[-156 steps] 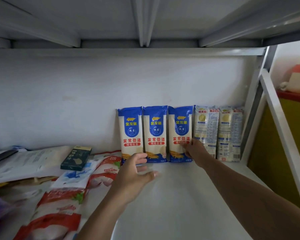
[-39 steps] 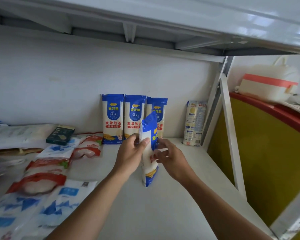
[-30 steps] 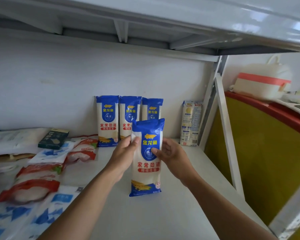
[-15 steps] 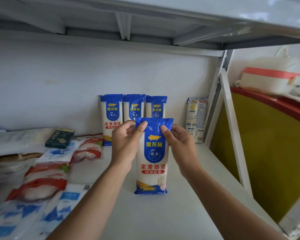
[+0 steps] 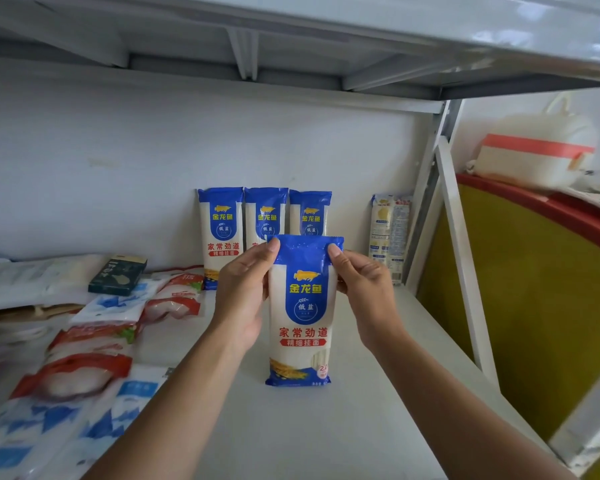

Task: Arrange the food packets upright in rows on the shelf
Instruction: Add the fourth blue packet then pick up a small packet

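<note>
A blue-and-white noodle packet (image 5: 302,327) stands upright on the white shelf (image 5: 291,427), in front of the back row. My left hand (image 5: 241,296) grips its upper left edge and my right hand (image 5: 364,289) grips its upper right edge. Behind it three matching blue packets (image 5: 221,233) lean upright against the back wall. A pale yellow-and-white packet (image 5: 388,233) stands to their right, near the shelf post.
Red-and-white packets (image 5: 84,368) and blue-and-white packets (image 5: 49,431) lie flat on the shelf's left side, with a dark box (image 5: 118,275) behind them. The shelf's right post (image 5: 461,258) borders a yellow panel (image 5: 541,306). An upper shelf (image 5: 291,29) hangs close overhead.
A fourth blue packet was brought in edge-on, turned to face front and stood upright. Both hands slid up to its top corners. Only one pale packet shows at the right now.
</note>
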The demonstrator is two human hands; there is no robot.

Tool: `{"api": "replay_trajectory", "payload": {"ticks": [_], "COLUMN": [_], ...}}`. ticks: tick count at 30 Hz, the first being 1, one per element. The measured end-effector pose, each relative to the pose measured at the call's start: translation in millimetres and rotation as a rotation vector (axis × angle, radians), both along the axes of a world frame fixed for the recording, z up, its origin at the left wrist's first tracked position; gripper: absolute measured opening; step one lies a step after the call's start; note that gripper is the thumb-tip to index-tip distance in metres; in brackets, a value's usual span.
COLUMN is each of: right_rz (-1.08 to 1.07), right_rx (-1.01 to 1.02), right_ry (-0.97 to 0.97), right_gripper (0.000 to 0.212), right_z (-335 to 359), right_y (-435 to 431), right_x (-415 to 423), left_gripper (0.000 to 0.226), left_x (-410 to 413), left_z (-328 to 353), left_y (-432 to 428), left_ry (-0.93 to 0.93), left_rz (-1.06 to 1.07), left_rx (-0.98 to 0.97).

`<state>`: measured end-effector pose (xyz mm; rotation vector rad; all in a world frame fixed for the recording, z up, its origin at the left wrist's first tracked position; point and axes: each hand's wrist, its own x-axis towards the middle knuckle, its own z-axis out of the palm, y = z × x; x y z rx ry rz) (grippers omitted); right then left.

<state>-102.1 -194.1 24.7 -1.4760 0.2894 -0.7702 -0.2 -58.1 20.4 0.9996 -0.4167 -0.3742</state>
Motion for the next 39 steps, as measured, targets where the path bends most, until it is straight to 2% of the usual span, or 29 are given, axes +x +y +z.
{"api": "replay_trajectory", "payload": {"ticks": [5,9,11,14,19,22,26,33,39], "right_rz": [0.113,0.178,0.209,0.267,0.156,0.090,0.022,-0.248,-0.319], "right_rx": [-0.099,-0.274,-0.297,-0.307,-0.213,-0.186,-0.132,-0.132,-0.163], "right_ry": [0.093,0.321,0.415,0.521,0.418,0.364,0.351,0.343,0.442], "right_gripper": [0.026,0.028,0.032,0.026,0.026,0.020,0.023,0.027,0.031], "right_z": [-5.2,-19.9,-26.7,-39.0,-56.8,-61.1,-66.8,-72.8,-73.6], "right_y": [-11.9,-16.1,-18.0,-16.2,-9.9,-18.1,-46.9,-128.6,-187.1], "right_x": [-9.0,-16.2,-19.0,-21.9,-17.1,-11.6,-2.8,33.3,85.5], "left_gripper": [0.031,0.037,0.037,0.037,0.039,0.040,0.042,0.059,0.057], "left_x": [3.7,1.2,2.6,2.3,1.4,1.4,5.3,15.0,27.5], "left_z": [-16.2,-23.7,-24.9,-25.9,-23.3,-16.7,-13.1,-16.3,-23.0], "left_y": [6.3,5.5,5.2,3.4,-7.5,-18.0,-26.5,-9.5,-6.4], "left_ry": [-0.247,-0.358,-0.328,-0.245,-0.208,-0.242,-0.338,-0.480,-0.479], "left_rz": [-0.109,-0.078,-0.061,-0.065,0.018,-0.002,-0.038,-0.122,-0.116], "left_rx": [0.378,0.554,0.561,0.524,0.501,0.480,0.471,0.629,0.740]}}
